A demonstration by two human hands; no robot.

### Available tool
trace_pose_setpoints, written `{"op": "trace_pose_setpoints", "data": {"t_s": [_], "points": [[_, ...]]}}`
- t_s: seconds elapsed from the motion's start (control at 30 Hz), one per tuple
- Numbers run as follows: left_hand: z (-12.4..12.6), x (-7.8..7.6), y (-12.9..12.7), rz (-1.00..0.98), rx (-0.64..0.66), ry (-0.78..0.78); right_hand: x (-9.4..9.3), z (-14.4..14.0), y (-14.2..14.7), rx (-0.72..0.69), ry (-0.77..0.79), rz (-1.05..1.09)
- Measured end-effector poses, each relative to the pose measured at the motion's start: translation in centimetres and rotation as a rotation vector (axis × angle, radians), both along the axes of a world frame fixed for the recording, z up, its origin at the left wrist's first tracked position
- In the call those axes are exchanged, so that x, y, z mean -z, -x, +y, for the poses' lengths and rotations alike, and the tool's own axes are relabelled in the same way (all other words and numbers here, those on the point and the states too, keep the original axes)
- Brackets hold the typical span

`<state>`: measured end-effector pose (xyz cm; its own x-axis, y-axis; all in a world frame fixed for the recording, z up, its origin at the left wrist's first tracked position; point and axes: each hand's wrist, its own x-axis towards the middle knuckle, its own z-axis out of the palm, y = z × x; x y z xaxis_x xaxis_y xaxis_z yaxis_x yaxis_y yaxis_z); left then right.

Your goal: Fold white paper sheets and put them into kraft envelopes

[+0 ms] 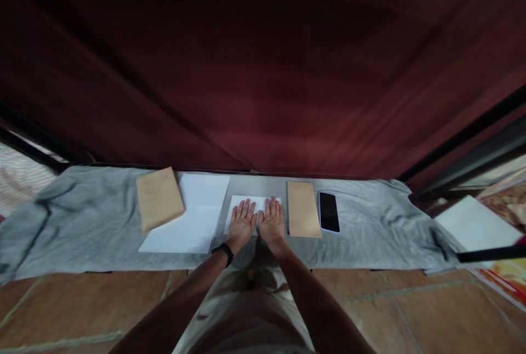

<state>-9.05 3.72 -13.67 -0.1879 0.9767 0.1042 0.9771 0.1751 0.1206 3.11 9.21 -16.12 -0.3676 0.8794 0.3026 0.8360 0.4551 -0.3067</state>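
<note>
My left hand [241, 222] and my right hand [272, 220] lie flat, side by side, fingers apart, pressing on a small folded white sheet of paper [246, 201] on a grey cloth [102, 233]. A black band is on my left wrist. Right of my right hand lies a narrow brown envelope [303, 209], and beyond it a black phone [329, 211]. To the left lies a larger white sheet [193, 217] with a brown envelope [159, 198] overlapping its left edge.
The grey cloth covers a low surface over a tiled reddish floor [411, 310]. A dark red curtain [263, 69] hangs behind. At the far right are a white sheet [476, 225] and a dark bar [489, 255].
</note>
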Motion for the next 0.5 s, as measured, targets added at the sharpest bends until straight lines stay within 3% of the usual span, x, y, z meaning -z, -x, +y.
{"op": "trace_pose_setpoints", "data": {"t_s": [0.17,0.5], "points": [[1.7,0.0,-0.2,-0.013,0.078,-0.005,0.0,0.0,0.1,0.011,0.013,0.009],[0.6,1.1,3.4,-0.014,-0.090,-0.103,0.9,0.0,-0.3,0.035,-0.064,0.028]]}}
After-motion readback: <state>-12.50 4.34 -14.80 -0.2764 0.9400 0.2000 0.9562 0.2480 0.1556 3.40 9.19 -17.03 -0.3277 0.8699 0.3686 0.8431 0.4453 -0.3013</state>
